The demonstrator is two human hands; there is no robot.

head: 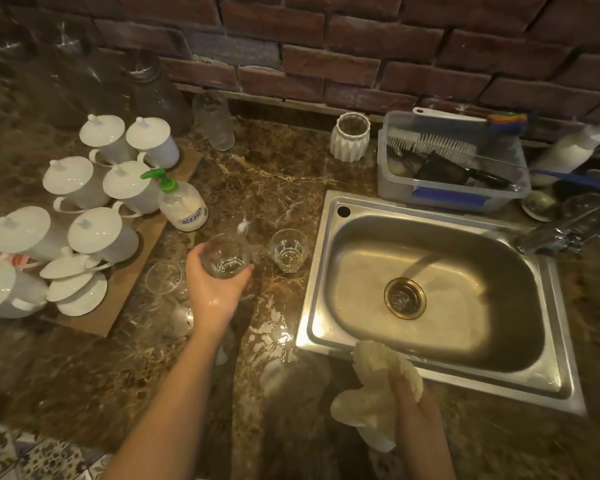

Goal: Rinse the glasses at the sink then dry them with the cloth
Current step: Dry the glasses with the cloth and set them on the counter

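While our left hand (215,285) curls its fingers around a clear glass (226,255) held over the wet counter (274,174), a second glass (288,249) stands just right of those fingertips, and our right hand (418,407) clutches the cloth (374,393) beside the sink (440,282).

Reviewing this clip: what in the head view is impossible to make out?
- Tap: spout cut by right edge; running water unclear.
- Left hand holds a glass; wet or dry unclear.
- Right hand: fingers hidden in the cloth.
- Jars far left: blurred.
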